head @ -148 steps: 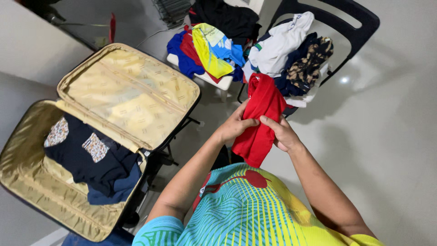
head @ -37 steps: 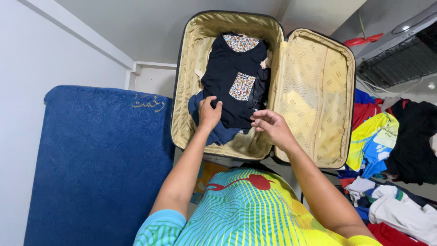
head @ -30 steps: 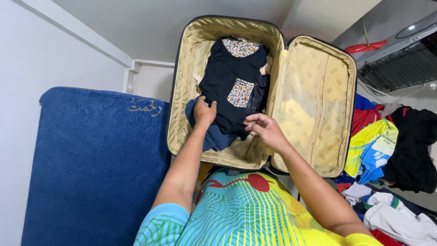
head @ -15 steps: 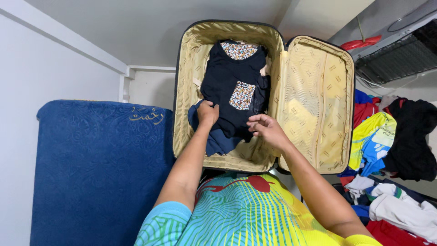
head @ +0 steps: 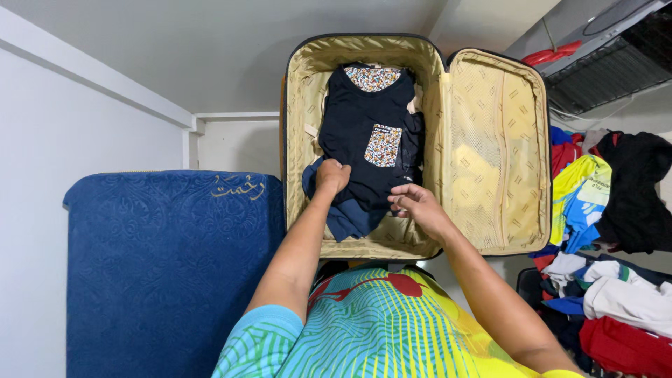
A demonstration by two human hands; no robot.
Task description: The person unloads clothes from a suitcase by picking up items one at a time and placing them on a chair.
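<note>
Both arms reach into the open suitcase (head: 297, 126). The left hand (head: 332, 176) fists around the dark shirt (head: 357, 140); the right hand (head: 414, 206) pinches its hem, fingertips hidden.

Both forearms extend forward, bare to the short sleeves. The left hand (head: 332, 176) is curled into a loose fist, knuckles up (fingers tucked under, gripping). The right hand (head: 414, 204) lies palm down, fingers bent and pinched together.
</note>
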